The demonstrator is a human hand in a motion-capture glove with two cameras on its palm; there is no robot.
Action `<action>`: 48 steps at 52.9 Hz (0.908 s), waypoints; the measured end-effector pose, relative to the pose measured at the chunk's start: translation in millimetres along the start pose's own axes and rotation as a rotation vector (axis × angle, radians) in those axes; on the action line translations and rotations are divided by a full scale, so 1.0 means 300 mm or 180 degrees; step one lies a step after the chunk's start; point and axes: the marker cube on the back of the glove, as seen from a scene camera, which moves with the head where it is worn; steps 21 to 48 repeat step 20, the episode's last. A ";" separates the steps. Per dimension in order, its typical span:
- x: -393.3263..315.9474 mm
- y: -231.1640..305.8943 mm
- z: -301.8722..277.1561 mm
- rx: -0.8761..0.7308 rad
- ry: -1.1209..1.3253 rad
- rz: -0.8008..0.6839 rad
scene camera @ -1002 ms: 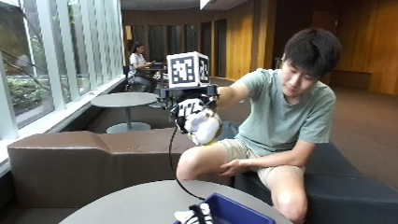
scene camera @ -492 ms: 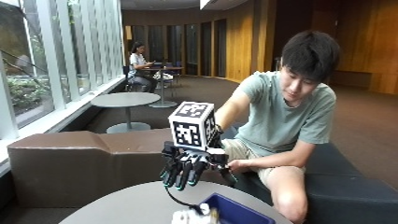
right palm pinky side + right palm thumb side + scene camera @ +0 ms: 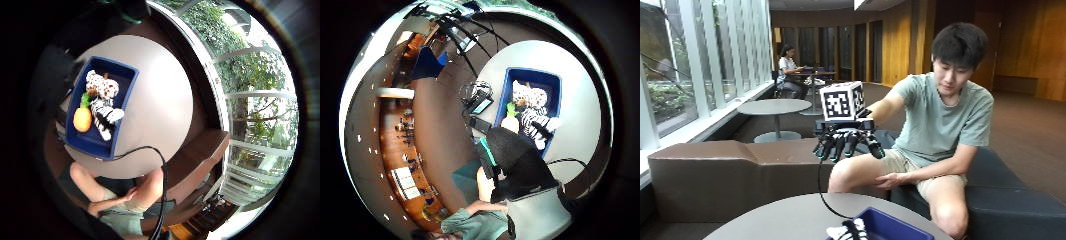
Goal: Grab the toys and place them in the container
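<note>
- Centre-left of outside view: gloved right hand [image 3: 845, 142] hangs above the round table [image 3: 793, 217], well apart from it. Fingers point down, relaxed and slightly spread, holding nothing. Judged: empty because there is nothing to carry.
- Lower centre: blue container [image 3: 896, 227] on the table, zebra toy [image 3: 848, 231] showing at its near rim.
- Little-finger palm view: container [image 3: 125, 85] holds the spotted plush [image 3: 101, 86], zebra [image 3: 105, 115] and orange fruit toy [image 3: 82, 119]. No toy visible on the bare tabletop; task looks near complete.
- Right: bare hand [image 3: 889, 179] rests on the thigh, idle.
</note>
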 end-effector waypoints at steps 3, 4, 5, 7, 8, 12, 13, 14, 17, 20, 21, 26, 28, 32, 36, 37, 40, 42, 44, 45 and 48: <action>-0.007 0.019 -0.001 -0.0074 -0.0075 -0.0027; -0.010 0.026 0.002 -0.0111 -0.0109 -0.0030; -0.014 0.033 0.004 -0.0143 -0.0140 -0.0032; -0.020 0.044 0.008 -0.0176 -0.0183 -0.0038; -0.024 0.048 0.009 -0.0178 -0.0198 -0.0043; -0.058 0.079 0.009 -0.0165 -0.0321 -0.0083; -0.069 0.088 0.008 -0.0164 -0.0359 -0.0102; -0.079 0.098 0.008 -0.0164 -0.0391 -0.0127; -0.100 0.129 0.008 -0.0140 -0.0450 -0.0204; -0.111 0.143 0.008 -0.0090 -0.0467 -0.0229; -0.111 0.143 0.008 -0.0090 -0.0467 -0.0229; -0.111 0.143 0.008 -0.0090 -0.0467 -0.0229; -0.111 0.143 0.008 -0.0090 -0.0467 -0.0229; -0.111 0.143 0.008 -0.0090 -0.0467 -0.0229; -0.111 0.143 0.008 -0.0090 -0.0467 -0.0229; -0.111 0.143 0.008 -0.0090 -0.0467 -0.0229; -0.111 0.143 0.008 -0.0090 -0.0467 -0.0229; -0.111 0.143 0.008 -0.0090 -0.0467 -0.0229; -0.111 0.143 0.008 -0.0090 -0.0467 -0.0229; -0.111 0.143 0.008 -0.0090 -0.0467 -0.0229; -0.111 0.143 0.008 -0.0090 -0.0467 -0.0229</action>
